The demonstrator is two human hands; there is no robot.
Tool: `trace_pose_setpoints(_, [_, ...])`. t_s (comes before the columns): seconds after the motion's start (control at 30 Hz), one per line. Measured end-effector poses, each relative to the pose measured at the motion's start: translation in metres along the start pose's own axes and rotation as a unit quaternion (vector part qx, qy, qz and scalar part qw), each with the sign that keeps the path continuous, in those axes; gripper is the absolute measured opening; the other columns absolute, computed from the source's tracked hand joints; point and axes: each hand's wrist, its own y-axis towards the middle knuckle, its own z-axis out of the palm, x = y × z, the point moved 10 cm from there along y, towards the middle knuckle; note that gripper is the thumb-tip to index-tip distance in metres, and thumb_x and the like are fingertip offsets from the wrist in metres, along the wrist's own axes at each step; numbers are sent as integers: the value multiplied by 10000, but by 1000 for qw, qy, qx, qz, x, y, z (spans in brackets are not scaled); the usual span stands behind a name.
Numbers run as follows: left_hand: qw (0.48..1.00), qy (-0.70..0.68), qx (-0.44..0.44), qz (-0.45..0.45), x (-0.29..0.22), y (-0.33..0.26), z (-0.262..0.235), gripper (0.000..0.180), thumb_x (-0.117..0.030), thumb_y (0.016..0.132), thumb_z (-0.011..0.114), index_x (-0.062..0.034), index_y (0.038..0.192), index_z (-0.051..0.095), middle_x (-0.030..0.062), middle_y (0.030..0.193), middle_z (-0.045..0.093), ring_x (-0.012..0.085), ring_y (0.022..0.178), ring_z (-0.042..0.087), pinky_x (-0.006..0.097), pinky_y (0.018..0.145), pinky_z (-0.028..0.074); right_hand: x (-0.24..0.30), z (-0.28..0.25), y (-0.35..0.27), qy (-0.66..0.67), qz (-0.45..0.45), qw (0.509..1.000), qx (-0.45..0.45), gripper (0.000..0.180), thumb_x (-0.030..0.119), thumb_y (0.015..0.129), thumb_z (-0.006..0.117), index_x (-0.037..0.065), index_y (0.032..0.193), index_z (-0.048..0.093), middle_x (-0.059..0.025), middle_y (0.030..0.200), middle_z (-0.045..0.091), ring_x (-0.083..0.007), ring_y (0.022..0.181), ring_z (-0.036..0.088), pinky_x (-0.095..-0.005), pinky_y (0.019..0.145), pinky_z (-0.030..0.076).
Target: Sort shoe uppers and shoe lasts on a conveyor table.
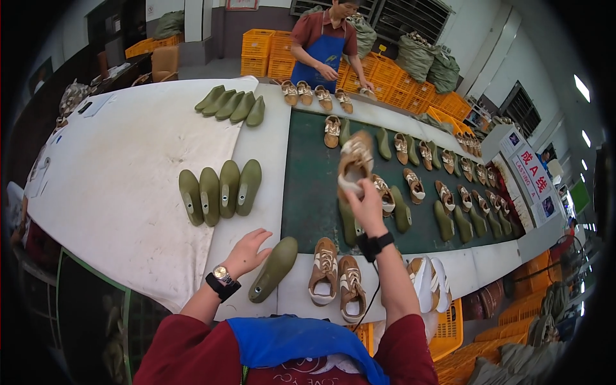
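The right hand [367, 210] is closed round the pale heel end of a brown-and-white shoe [357, 154], pinching it at the collar and holding it up over the dark green surface [307, 186] let into the bench [128, 160]. The shoe is blurred, so its laces are hard to make out, and some of the fingers gripping it are hidden from me. The left hand [247, 252] is loosely spread with nothing in its grasp, its fingers just beside a single green shoe last [276, 268]; whether the fingertips touch that last I cannot tell. A laced brown pair [325, 269] stands right of the last, near the bench's front edge. Beyond the right forearm, some white-soled shoes [423, 282] are partly covered by the arm. Across the bench, a co-worker [326, 48] in a blue apron reaches down to a shoe, the head cut off at the top.
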Motion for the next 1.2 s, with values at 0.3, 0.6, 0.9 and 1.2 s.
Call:
trace_pose_setpoints(0.3, [922, 208, 234, -227, 134, -101, 33, 456, -267, 796, 602, -70, 1197, 515, 174, 1003, 617, 342, 965, 578, 427, 826, 471, 80, 72, -97, 74, -106, 925, 358, 326, 281, 803, 639, 37, 1010, 574, -162, 875, 610, -313, 796, 613, -379, 682, 484])
trace_pose_setpoints(0.6, [857, -359, -42, -368, 89, -80, 6, 468, -364, 920, 483, -107, 1305, 414, 172, 1177, 561, 315, 1081, 549, 424, 876, 469, 131, 72, -182, 249, -64, 857, 446, 329, 252, 807, 667, 38, 1039, 574, -137, 857, 597, -285, 728, 605, -322, 639, 483])
trace_pose_setpoints(0.9, [766, -561, -39, -311, 89, -29, 1, 385, -293, 940, 479, 19, 1160, 530, 133, 1012, 614, 190, 885, 613, 321, 784, 504, 152, 65, -199, 162, -161, 893, 388, 289, 278, 760, 720, 43, 824, 564, -100, 758, 552, -292, 664, 583, -342, 578, 464])
trace_pose_setpoints(1.2, [684, -618, 6, -389, 120, -25, 37, 485, -370, 910, 518, -34, 1255, 463, 106, 1128, 584, 192, 939, 588, 323, 810, 484, 93, 45, -123, 60, -75, 946, 310, 307, 296, 734, 728, 60, 897, 618, -122, 831, 617, -280, 722, 622, -335, 636, 492])
